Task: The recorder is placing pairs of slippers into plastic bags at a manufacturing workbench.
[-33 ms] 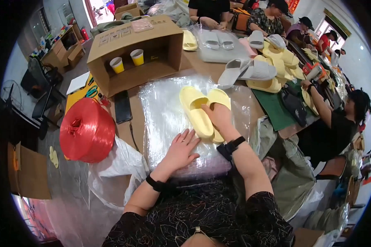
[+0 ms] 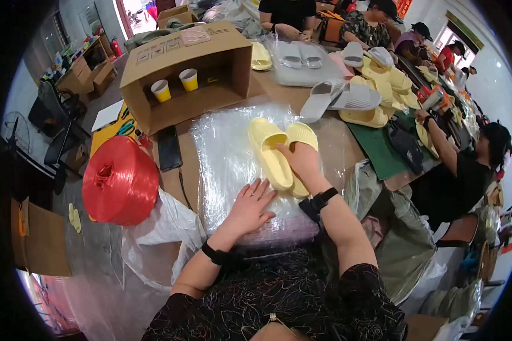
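Observation:
A pair of pale yellow slippers [image 2: 267,152] lies soles down, side by side, on a stack of clear plastic bags [image 2: 222,153] in front of me. My right hand [image 2: 303,162] grips the pair, its thumb at the opening of the left slipper and the palm covering much of the right one. Its other fingertips are hidden. Just below the left slipper's heel, my left hand [image 2: 248,206] rests flat on the bags with its fingers spread, holding nothing.
A red twine roll [image 2: 120,181] and a phone [image 2: 169,149] are at left. Behind stands an open cardboard box [image 2: 188,40] with two paper cups [image 2: 189,79]. Grey slippers [image 2: 355,98] and more yellow ones [image 2: 389,79] pile up at back right, near co-workers [image 2: 461,176].

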Motion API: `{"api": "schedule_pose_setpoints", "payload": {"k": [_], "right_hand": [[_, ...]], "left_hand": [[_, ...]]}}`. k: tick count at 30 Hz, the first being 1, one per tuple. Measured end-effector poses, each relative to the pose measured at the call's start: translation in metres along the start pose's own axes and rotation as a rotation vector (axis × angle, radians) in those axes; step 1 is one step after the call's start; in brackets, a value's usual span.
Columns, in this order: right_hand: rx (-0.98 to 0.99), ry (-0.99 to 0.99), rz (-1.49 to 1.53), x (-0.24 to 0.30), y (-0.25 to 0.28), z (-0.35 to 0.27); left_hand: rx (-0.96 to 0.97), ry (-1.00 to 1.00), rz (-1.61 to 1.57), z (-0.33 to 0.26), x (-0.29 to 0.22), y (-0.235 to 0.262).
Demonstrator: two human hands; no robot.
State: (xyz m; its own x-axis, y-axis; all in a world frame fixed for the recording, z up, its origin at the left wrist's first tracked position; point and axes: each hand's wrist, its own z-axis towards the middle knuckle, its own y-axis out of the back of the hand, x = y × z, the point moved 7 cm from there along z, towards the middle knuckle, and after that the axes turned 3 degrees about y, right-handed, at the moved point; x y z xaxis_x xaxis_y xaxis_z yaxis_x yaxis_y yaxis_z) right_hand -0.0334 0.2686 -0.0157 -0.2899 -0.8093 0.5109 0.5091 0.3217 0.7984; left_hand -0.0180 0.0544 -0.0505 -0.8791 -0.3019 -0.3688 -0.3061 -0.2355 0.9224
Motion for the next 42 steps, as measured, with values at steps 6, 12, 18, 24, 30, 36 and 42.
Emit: {"api": "schedule_pose_setpoints", "payload": {"k": [6,12,18,24,30,36,42], "right_hand": [[0.066,0.11,-0.193,0.021,0.009,-0.002],[0.069,0.276,-0.234,0.021,-0.015,-0.004],[0.01,0.168,0.002,-0.005,-0.023,0.008],[-0.162,-0.122,0.307,-0.017,0.056,-0.008],[-0.199,-0.262,0.972,-0.077,0.107,-0.072],[-0.095,-0.247,0.969,-0.055,0.112,-0.143],[-0.064,-0.255,1.002,-0.053,0.132,-0.207]], "left_hand": [[-0.004,-0.015,-0.01,-0.004,0.004,-0.007],[0.014,0.009,-0.025,-0.004,0.004,-0.005],[0.002,-0.01,-0.054,0.002,0.004,-0.002],[-0.052,-0.029,-0.22,0.0,0.003,0.023],[-0.059,0.059,-0.21,-0.017,0.02,0.068],[-0.044,0.081,-0.112,-0.023,0.035,0.044],[-0.15,0.173,-0.156,-0.014,0.028,0.047]]}}
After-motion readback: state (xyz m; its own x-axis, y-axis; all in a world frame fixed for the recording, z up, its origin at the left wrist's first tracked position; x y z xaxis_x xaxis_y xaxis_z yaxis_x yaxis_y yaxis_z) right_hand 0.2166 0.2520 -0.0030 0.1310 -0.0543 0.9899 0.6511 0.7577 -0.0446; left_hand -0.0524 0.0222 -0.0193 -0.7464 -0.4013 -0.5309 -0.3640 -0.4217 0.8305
